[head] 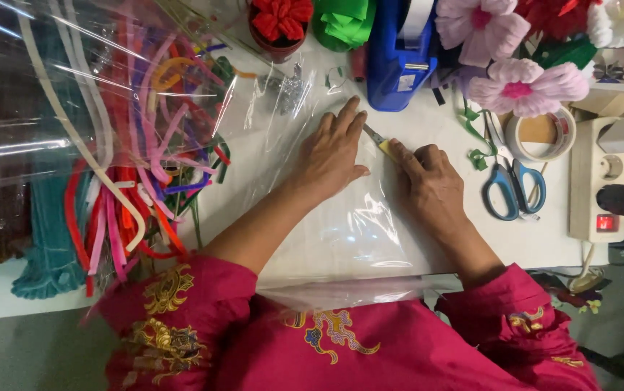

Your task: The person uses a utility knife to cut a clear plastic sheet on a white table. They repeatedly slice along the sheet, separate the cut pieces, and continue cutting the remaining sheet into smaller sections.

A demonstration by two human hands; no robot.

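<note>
A clear plastic sheet (341, 232) lies across the white table (442, 123). My left hand (332, 153) presses flat on the sheet, fingers spread and pointing away from me. Just to its right, my right hand (428, 185) grips a small utility knife (383, 143) with a yellow body. The thin blade tip touches the sheet beside my left fingertips. Both arms wear magenta embroidered sleeves.
A pile of coloured pipe cleaners (145, 145) lies under plastic at left. A blue tape dispenser (399, 58) stands behind the hands. Pink paper flowers (522, 87), a tape roll (544, 134), blue scissors (515, 188) and a power strip (598, 188) sit at right.
</note>
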